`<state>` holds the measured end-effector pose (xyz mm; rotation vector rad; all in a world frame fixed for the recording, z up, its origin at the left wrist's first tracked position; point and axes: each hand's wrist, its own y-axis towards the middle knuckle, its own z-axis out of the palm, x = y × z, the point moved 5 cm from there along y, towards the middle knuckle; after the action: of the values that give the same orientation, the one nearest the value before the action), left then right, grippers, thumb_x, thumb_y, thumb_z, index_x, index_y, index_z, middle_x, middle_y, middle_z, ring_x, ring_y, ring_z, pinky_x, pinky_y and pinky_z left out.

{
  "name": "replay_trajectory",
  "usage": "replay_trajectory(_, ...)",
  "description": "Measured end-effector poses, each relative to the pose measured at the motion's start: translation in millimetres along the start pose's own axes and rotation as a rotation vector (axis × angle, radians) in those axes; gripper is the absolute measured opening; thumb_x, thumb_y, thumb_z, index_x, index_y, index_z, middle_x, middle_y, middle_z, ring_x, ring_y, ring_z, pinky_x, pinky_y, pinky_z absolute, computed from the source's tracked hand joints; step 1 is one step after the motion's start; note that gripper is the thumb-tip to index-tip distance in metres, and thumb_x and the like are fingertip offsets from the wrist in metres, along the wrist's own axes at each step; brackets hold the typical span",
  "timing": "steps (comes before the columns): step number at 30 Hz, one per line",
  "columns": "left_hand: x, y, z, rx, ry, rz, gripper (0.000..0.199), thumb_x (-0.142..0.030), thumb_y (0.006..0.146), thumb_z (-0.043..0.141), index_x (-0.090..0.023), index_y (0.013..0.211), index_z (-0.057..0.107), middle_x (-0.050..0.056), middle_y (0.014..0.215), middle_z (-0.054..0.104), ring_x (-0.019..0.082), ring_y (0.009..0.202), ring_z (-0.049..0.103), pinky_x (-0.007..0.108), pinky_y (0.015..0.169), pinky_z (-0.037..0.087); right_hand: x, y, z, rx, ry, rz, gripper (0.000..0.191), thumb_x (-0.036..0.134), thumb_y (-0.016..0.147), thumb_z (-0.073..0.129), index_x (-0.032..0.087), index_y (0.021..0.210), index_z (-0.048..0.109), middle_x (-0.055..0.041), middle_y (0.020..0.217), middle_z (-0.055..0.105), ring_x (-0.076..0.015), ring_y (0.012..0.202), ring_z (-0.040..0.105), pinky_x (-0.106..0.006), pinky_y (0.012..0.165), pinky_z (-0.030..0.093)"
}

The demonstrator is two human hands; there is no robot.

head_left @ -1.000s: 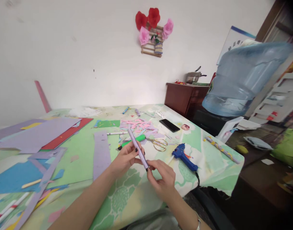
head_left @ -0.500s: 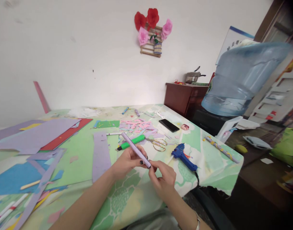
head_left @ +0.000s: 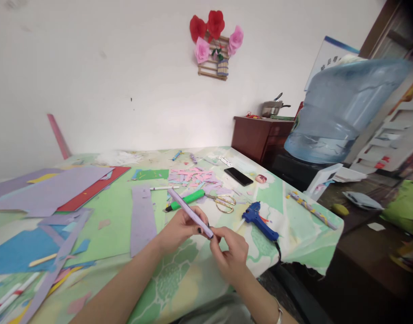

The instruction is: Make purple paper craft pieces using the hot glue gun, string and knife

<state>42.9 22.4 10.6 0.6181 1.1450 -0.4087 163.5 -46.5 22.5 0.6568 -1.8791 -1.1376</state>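
A slim stick wrapped in purple paper (head_left: 186, 208) slants from upper left to lower right above the table. Around its middle and lower part, the fingers of my left hand (head_left: 183, 225) are closed. My right hand (head_left: 229, 249) pinches its near end between thumb and fingers. Just beyond my left hand lies a green-handled cutter (head_left: 189, 200), partly behind the stick. Gold-handled scissors (head_left: 224, 204) rest to its right. The blue glue gun (head_left: 260, 221) lies on its side to the right of my right hand.
Purple and red sheets (head_left: 67, 184) and a large light green sheet (head_left: 108, 225) cover the left side. Paper scraps (head_left: 192, 177) and a black phone (head_left: 238, 176) lie farther back. A decorated purple stick (head_left: 312, 210) sits near the right edge. A water bottle (head_left: 338, 112) stands beyond.
The stick's far end has swung slightly left and down, and the stick has turned a little in my fingers. Both hands keep nearly the same place.
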Motion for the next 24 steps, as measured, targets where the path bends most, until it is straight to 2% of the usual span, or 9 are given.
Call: replay_trajectory(24,-4.9,-1.0,-4.0,-0.078,0.04,0.017,0.023,-0.011,0.063,0.076,-0.014,0.074,0.056,0.0,0.071,0.06,0.013,0.067,0.058,0.024,0.063,0.045,0.2,0.0,-0.7,-0.002,-0.016,0.004,0.016,0.007,0.08,0.048,0.017,0.082,0.061,0.001,0.057,0.058,-0.0103,0.049,0.054,-0.022,0.049,0.042)
